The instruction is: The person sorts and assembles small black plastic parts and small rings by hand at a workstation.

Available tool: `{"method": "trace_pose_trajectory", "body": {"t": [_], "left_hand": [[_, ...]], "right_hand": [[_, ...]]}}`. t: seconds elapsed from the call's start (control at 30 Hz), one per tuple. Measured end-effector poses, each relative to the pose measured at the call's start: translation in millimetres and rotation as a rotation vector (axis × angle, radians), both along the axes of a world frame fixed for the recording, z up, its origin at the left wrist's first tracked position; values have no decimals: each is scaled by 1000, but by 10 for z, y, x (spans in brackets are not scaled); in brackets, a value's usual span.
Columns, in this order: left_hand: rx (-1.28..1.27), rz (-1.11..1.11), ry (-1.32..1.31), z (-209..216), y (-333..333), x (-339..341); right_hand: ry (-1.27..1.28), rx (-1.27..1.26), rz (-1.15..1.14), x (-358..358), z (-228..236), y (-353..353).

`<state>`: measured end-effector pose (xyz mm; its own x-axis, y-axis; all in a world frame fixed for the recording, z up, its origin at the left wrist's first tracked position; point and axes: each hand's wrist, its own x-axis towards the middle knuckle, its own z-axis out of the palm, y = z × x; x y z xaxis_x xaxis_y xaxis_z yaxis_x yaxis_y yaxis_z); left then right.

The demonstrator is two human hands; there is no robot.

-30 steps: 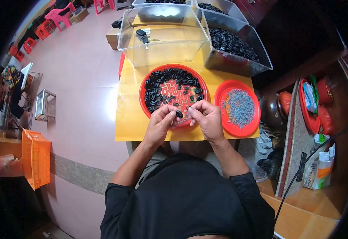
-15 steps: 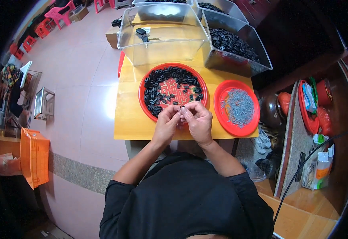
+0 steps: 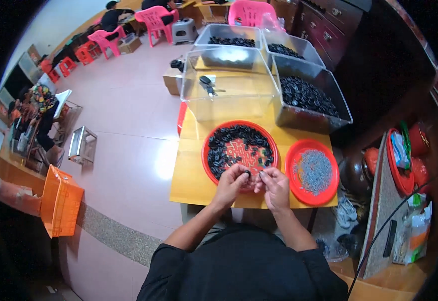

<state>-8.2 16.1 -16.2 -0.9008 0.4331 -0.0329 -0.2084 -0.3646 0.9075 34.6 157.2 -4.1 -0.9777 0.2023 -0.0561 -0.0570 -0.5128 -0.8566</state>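
Observation:
My left hand (image 3: 232, 183) pinches a small black plastic part (image 3: 247, 172) between thumb and fingertips. Close beside it, my right hand (image 3: 276, 188) has its thumb and forefinger pressed together; whatever they hold is too small to name. Both hands are over the near rim of a round red tray (image 3: 205, 159). Many black oval plastic parts (image 3: 222, 145) lie in that tray, heaped along its far and left sides, with a patterned bottom showing in the middle. Right of my right hand, a red plate (image 3: 292, 168) bears a pile of small grey metal pieces (image 3: 316, 172).
The yellow table (image 3: 189, 175) also carries a clear plastic bin (image 3: 199, 108) with keys (image 3: 209, 85) seen through it. A bin (image 3: 341, 119) of black parts stands at the right, with others behind. An orange crate (image 3: 53, 205) is far left. People sit at the back.
The view has tilted upward, showing more of the room's back. My hands were touching at the fingertips; now a small gap parts them, and the black part shows in my left hand.

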Motion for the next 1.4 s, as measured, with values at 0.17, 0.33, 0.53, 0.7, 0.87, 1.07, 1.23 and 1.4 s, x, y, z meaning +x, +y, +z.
{"method": "trace_pose_trajectory", "body": {"t": [0.17, 0.33, 0.53, 0.7, 0.87, 1.07, 1.23, 1.4], "left_hand": [[-310, 140, 229, -24, -45, -12], [-379, 226, 400, 15, -48, -10], [-210, 124, 153, 177, -130, 6], [-317, 25, 188, 233, -163, 63], [-553, -9, 401, 269, -177, 122], [-577, -7, 613, 266, -198, 155], [-626, -65, 577, 321, -254, 171], [-626, -93, 594, 320, -286, 171]], "right_hand": [[48, 107, -27, 48, -1, 103], [55, 160, -51, 41, 59, 173], [90, 240, -16, -15, 222, 178], [137, 362, 19, -16, 310, 198], [181, 482, 61, -16, 343, 188], [238, 650, 129, -34, 283, 146], [270, 721, 150, -44, 260, 140], [307, 800, 196, -43, 282, 133]]}}
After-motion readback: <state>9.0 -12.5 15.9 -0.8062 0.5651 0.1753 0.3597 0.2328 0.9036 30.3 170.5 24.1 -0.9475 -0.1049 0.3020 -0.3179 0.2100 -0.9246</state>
